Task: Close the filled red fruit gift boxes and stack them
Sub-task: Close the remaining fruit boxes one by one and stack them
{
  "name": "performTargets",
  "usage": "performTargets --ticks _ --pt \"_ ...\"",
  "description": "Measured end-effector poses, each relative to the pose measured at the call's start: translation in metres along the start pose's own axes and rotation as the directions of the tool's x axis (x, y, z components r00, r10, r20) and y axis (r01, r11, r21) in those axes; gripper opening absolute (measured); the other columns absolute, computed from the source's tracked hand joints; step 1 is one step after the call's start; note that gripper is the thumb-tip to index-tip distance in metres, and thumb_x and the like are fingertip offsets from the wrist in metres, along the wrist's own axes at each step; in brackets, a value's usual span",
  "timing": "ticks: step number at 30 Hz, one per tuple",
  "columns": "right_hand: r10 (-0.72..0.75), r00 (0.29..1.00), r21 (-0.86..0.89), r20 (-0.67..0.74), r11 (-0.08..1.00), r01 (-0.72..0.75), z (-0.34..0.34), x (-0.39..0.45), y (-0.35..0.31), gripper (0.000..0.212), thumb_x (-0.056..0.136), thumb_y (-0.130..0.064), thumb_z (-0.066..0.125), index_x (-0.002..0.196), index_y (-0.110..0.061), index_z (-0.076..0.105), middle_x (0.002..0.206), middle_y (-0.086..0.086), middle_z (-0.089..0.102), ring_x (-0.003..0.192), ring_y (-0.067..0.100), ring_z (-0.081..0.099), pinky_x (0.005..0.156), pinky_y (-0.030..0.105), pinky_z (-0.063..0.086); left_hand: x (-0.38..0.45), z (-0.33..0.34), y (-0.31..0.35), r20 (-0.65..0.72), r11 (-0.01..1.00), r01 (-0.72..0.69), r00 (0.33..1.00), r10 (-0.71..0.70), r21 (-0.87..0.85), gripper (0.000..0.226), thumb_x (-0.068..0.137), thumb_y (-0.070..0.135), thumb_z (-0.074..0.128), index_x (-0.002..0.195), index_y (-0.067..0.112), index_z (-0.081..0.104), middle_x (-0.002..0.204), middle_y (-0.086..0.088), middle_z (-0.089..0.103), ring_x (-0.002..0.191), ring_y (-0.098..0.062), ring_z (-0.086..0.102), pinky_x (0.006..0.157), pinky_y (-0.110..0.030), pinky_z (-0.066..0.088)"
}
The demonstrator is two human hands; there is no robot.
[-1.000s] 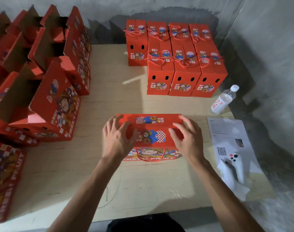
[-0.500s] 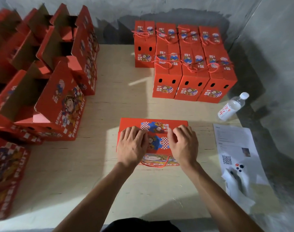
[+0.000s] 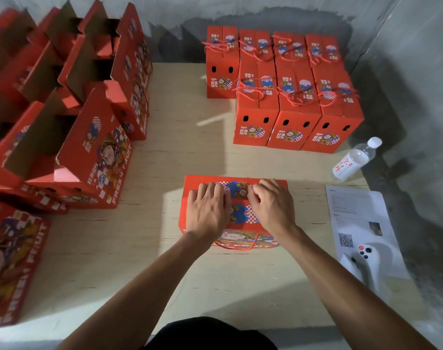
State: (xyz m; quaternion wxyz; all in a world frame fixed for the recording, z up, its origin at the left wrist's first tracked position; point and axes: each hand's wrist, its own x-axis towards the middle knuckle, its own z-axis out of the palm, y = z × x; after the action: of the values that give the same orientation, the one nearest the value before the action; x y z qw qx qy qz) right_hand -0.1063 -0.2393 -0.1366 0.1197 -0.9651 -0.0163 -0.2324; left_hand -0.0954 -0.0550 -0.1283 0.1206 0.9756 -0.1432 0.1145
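Box contents (image 3: 234, 198) hidden under lid & hands; flat boxes (image 3: 10, 261) cut off at left edge.

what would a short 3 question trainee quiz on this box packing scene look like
1. True or false: both hands press on top of the red box nearest the person.
2. What lies right of the closed boxes by the wall? A) water bottle B) scissors C) tape
3. On which side of the table are the open boxes?

Key:
1. True: left hand and right hand are both on it.
2. A, the water bottle.
3. The person's left.
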Motion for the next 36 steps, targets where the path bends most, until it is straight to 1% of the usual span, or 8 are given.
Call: performTargets --ticks 3,6,16,23,28,31,33,36 --pt "-0.021 0.991 -0.106 0.132 0.994 0.035 0.008 -0.004 0.004 0.032 0.109 -0.039 0.039 0.114 -0.015 0.06 0.134 0.006 0.058 0.126 0.029 0.054 0.105 0.046 0.041 -0.001 0.005 0.001 0.103 1.0 -0.022 0.994 0.022 0.006 0.039 0.108 0.033 0.028 0.131 0.016 0.053 0.141 -0.013 0.054 0.132 -0.031 0.045 0.112 -0.046 0.03" --pt "0.014 0.961 -0.106 0.276 0.994 0.016 0.011 -0.004 0.004 0.052 0.109 -0.044 0.031 0.151 -0.016 0.043 0.165 0.007 0.032 0.155 0.027 0.025 0.123 0.053 0.02 0.003 0.011 0.0 0.289 1.0 0.006 0.957 -0.004 -0.006 0.062 0.108 0.039 0.017 0.163 0.011 0.009 0.171 -0.009 0.0 0.157 -0.026 -0.01 0.124 -0.056 -0.003" --pt "0.059 0.963 -0.207 0.262 0.978 -0.003 0.006 0.006 -0.003 0.055 0.104 -0.06 0.029 0.131 -0.021 0.055 0.12 0.0 0.065 0.11 0.025 0.055 0.103 0.044 0.036 0.003 0.011 -0.005 0.329 0.999 -0.051 0.943 0.05 -0.006 0.084 0.099 0.069 0.004 0.164 0.015 -0.002 0.17 -0.006 -0.011 0.155 -0.024 -0.02 0.123 -0.057 -0.011" --pt "0.402 0.832 -0.405 0.382 0.882 -0.24 -0.012 0.006 -0.038 0.078 0.098 -0.074 0.02 0.113 -0.012 0.065 0.113 0.015 0.07 0.112 0.034 0.057 0.096 0.045 0.037 0.024 0.001 -0.046 0.35 0.818 -0.567 0.751 0.56 -0.093 0.141 0.063 0.106 0.032 0.163 0.008 0.01 0.171 -0.006 0.009 0.158 -0.017 0.002 0.127 -0.052 -0.002" --pt "0.563 0.692 -0.403 0.452 0.821 -0.405 -0.022 -0.01 -0.041 0.09 0.096 -0.078 0.016 0.115 -0.009 0.071 0.117 0.018 0.07 0.111 0.038 0.061 0.092 0.041 0.044 0.031 -0.01 -0.077 0.142 0.699 -0.703 0.685 0.715 -0.129 0.123 0.067 0.1 0.048 0.157 0.016 0.033 0.163 0.0 0.035 0.153 -0.018 0.026 0.127 -0.052 0.01" --pt "0.614 0.559 -0.32 0.558 0.78 -0.538 -0.033 -0.014 -0.025 0.1 0.091 -0.084 0.011 0.114 -0.008 0.071 0.116 0.019 0.07 0.109 0.036 0.065 0.079 0.039 0.042 -0.006 0.0 -0.096 0.036 0.861 -0.448 0.882 0.469 -0.243 0.123 0.072 0.091 0.058 0.161 0.015 0.023 0.17 -0.001 0.017 0.157 -0.018 0.014 0.125 -0.059 0.014" --pt "0.6 0.484 -0.241 0.638 0.752 -0.614 -0.04 -0.023 -0.019 0.101 0.089 -0.088 0.011 0.109 -0.009 0.07 0.115 0.019 0.07 0.108 0.034 0.065 0.078 0.036 0.04 -0.041 0.008 -0.102 0.203 0.902 0.024 0.977 0.071 -0.432 0.125 0.074 0.087 0.061 0.163 0.02 0.005 0.172 -0.001 0.001 0.157 -0.018 0.006 0.125 -0.055 0.013" --pt "0.534 0.419 -0.115 0.734 0.706 -0.698 -0.041 -0.038 -0.021 0.085 0.092 -0.084 0.019 0.086 -0.013 0.065 0.095 0.016 0.07 0.094 0.029 0.065 0.076 0.034 0.042 -0.074 0.019 -0.08 0.635 0.46 0.717 0.689 -0.349 -0.524 0.115 0.071 0.091 0.058 0.152 0.014 0.032 0.158 -0.011 0.037 0.147 -0.029 0.035 0.116 -0.058 0.036"
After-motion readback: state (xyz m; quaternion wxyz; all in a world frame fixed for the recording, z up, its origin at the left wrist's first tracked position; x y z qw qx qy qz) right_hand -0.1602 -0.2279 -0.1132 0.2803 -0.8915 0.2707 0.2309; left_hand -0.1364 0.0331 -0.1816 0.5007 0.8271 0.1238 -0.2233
